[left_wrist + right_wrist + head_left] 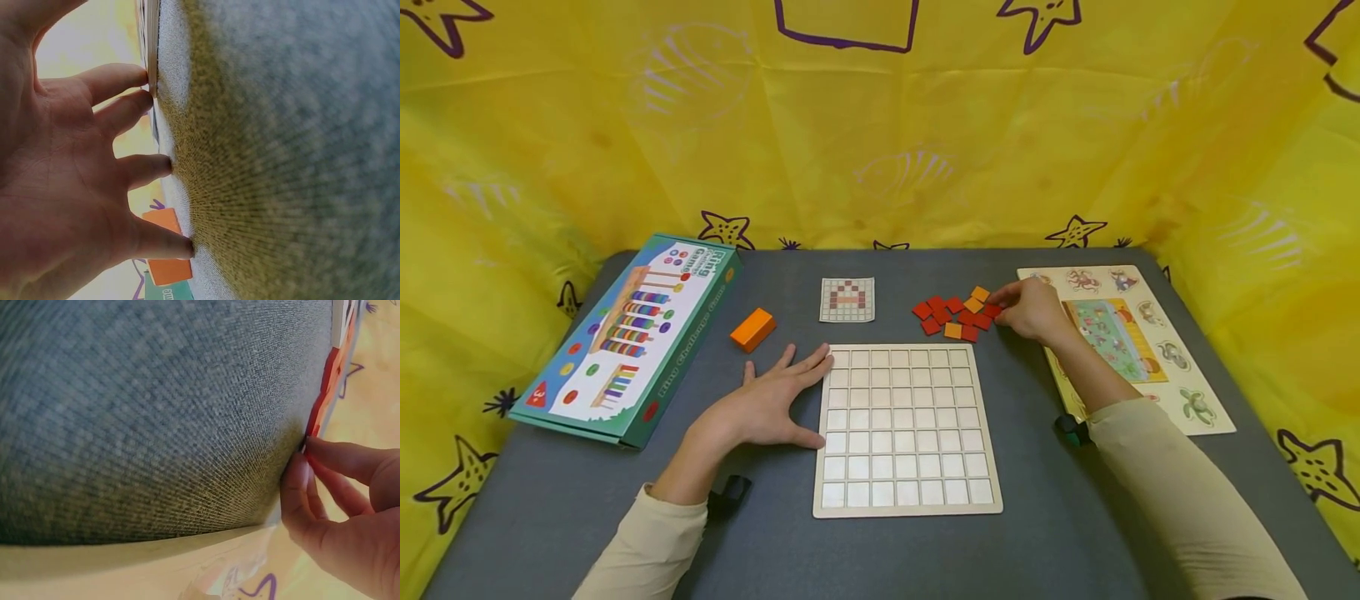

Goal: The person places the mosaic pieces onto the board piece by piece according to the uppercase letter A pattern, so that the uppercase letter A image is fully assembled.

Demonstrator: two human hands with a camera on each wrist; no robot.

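Observation:
A wooden grid board [907,510] with square cells lies in the middle of the table. My left hand [767,406] is spread at its left side, fingertips and thumb touching the board's edge; in the left wrist view the straight fingers [140,170] rest on the table and board edge. To the right, my right hand [1032,310] pinches a red square tile [992,310] at the right end of a loose group of red and orange tiles [942,316]. The right wrist view shows thumb and fingertips together at the red tile's edge, partly hiding it.
A small pattern card [847,317] lies behind the board. An orange block [752,330] stands left of it, beside a green ring game box [647,333]. A wooden picture puzzle board [1180,392] lies under my right forearm. Yellow cloth [880,125] surrounds the table.

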